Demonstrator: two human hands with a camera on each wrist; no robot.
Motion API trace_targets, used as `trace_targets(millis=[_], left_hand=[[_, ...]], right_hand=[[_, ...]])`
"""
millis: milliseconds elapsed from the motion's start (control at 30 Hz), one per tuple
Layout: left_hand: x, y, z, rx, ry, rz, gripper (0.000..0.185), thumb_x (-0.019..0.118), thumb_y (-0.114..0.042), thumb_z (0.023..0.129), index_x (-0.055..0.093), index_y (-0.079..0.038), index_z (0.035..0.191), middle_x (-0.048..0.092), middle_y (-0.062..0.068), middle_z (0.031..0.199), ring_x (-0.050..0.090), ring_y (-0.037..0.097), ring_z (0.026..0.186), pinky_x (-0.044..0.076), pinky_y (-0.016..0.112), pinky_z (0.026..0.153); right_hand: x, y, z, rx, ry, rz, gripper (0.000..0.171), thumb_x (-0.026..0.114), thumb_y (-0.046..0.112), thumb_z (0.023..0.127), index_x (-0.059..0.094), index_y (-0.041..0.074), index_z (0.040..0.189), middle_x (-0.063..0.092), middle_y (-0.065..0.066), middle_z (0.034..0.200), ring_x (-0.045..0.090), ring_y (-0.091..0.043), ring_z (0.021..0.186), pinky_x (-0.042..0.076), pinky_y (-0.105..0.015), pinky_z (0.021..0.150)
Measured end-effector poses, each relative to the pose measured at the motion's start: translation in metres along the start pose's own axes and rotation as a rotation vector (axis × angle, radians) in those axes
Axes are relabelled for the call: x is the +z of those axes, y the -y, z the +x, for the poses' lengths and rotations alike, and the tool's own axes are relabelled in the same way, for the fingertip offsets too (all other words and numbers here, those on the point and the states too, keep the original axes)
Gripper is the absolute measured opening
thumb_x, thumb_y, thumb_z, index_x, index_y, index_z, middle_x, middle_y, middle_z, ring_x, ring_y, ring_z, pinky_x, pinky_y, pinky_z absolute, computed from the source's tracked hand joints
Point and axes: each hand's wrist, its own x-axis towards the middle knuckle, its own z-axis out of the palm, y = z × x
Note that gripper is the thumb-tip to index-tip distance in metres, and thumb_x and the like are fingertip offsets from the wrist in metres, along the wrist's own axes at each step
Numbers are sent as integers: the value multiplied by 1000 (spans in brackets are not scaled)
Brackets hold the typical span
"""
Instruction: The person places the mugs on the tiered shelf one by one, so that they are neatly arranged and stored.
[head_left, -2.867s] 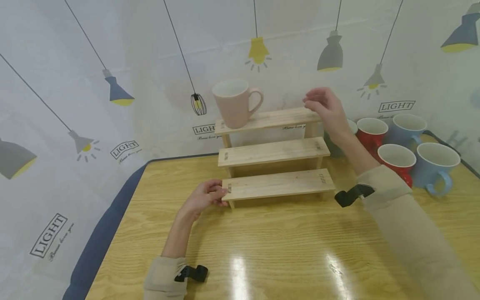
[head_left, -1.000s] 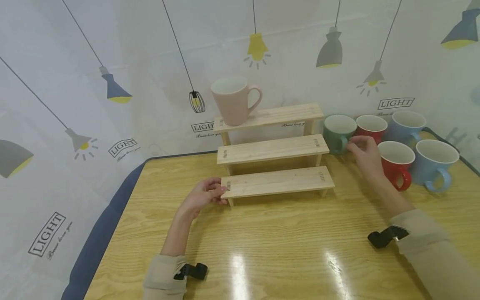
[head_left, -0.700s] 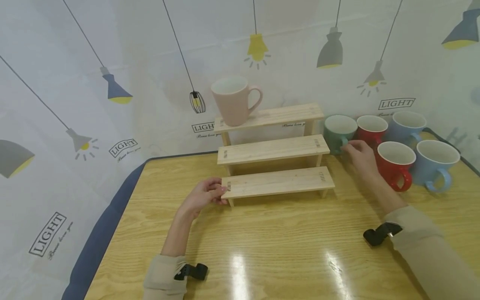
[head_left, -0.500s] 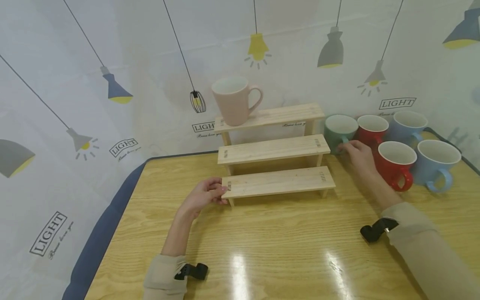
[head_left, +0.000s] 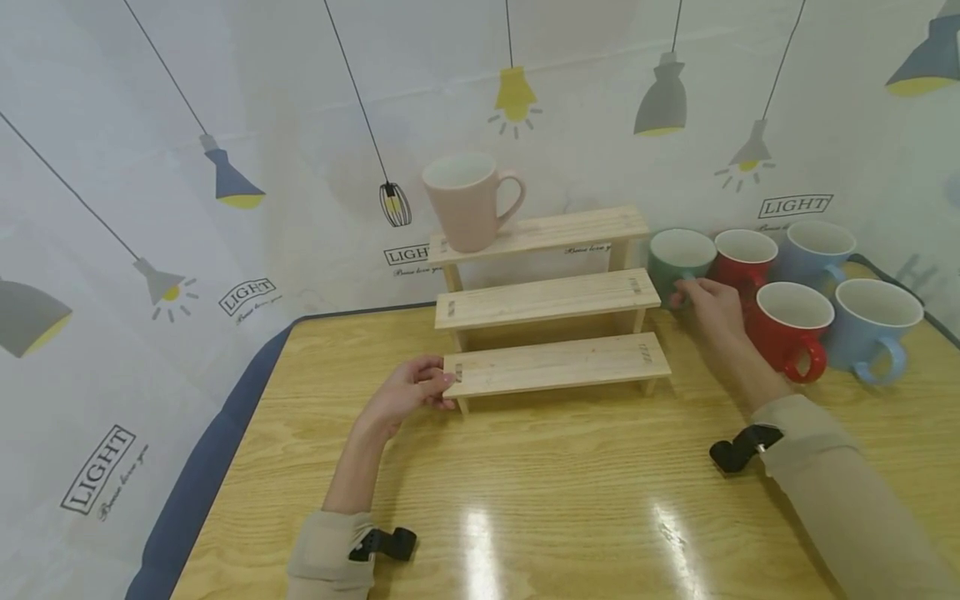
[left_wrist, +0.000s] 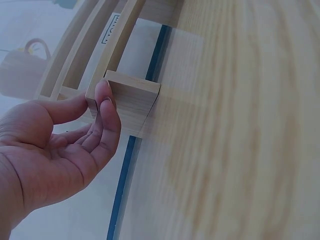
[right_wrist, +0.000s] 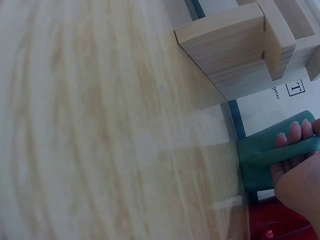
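Observation:
A three-step wooden stand (head_left: 551, 300) sits at the back of the table, with a pink mug (head_left: 468, 204) upright on the left end of its top step. My left hand (head_left: 411, 390) pinches the left end of the lowest step (left_wrist: 132, 97) between thumb and fingers (left_wrist: 107, 107). Right of the stand is a green mug (head_left: 675, 258). My right hand (head_left: 708, 302) is at its handle, and in the right wrist view the fingers (right_wrist: 295, 132) curl over the green handle (right_wrist: 265, 157).
Two red mugs (head_left: 791, 329) (head_left: 742, 254) and two blue mugs (head_left: 873, 325) (head_left: 813, 250) cluster right of the green one, close to my right hand. The wooden table (head_left: 570, 500) ends against a printed backdrop behind the stand.
My right hand came down from the top step to the mug cluster, then slid left onto the green mug's handle. The left hand has stayed on the lowest step.

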Motion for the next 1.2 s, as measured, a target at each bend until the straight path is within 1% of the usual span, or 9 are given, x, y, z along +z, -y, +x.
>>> trace_targets(millis=[133,267,400,567,767,867,967,1133,1200], left_hand=[[0,0,-1,-6,-6,5,58,55,-8,105,26,14,150,58,22,117,67,14,77,56,26,76],[-1,-1,-3,-6,-2,6,58,54,-8,105,25,14,150,55,28,126,67,14,78,56,27,77],[-1,-1,-3,1,5,5,59,55,-9,105,25,14,150,57,25,123,67,14,78,57,28,78],[-1,-1,-4,6,6,7,58,55,-8,105,26,14,150,58,20,114,67,14,77,57,28,78],[-2,0,-4,2,9,-5,58,55,-8,105,25,14,151,58,28,126,67,13,77,56,26,77],[-3,1,-3,2,12,-4,59,55,-9,105,25,14,151,56,30,130,67,13,77,56,27,77],[-4,1,-3,0,11,1,59,55,-10,105,25,13,152,54,31,132,67,14,78,57,28,79],[-3,2,-3,-5,13,1,61,55,-10,105,24,12,152,52,33,136,67,14,78,56,28,80],[-3,1,-4,-5,15,1,61,55,-11,105,23,12,153,51,33,138,67,13,78,57,28,81]], right_hand=[[3,0,2,23,5,112,31,64,18,95,69,14,65,63,7,61,52,-12,69,45,-27,51],[6,-1,3,36,-18,178,32,65,16,94,67,13,63,61,5,57,52,-9,56,42,-26,45],[7,-3,5,39,-74,193,34,66,15,93,62,13,59,58,5,54,49,-8,48,37,-24,42],[9,-4,8,35,-162,152,34,66,15,90,61,14,56,56,7,52,48,-8,52,35,-22,46],[12,-4,10,79,-249,184,30,67,14,86,60,14,57,56,8,53,53,-10,61,38,-23,55],[14,-2,10,72,-299,220,29,67,13,85,59,13,58,55,7,54,53,-11,66,38,-25,61],[16,-1,11,47,-345,297,30,66,9,83,56,12,55,51,6,52,51,-13,66,37,-26,63],[17,0,11,-7,-395,429,32,64,1,80,53,10,51,45,4,48,46,-14,60,37,-25,61],[16,0,11,-34,-408,448,32,63,-1,79,54,9,50,44,4,47,44,-14,57,37,-24,60]])
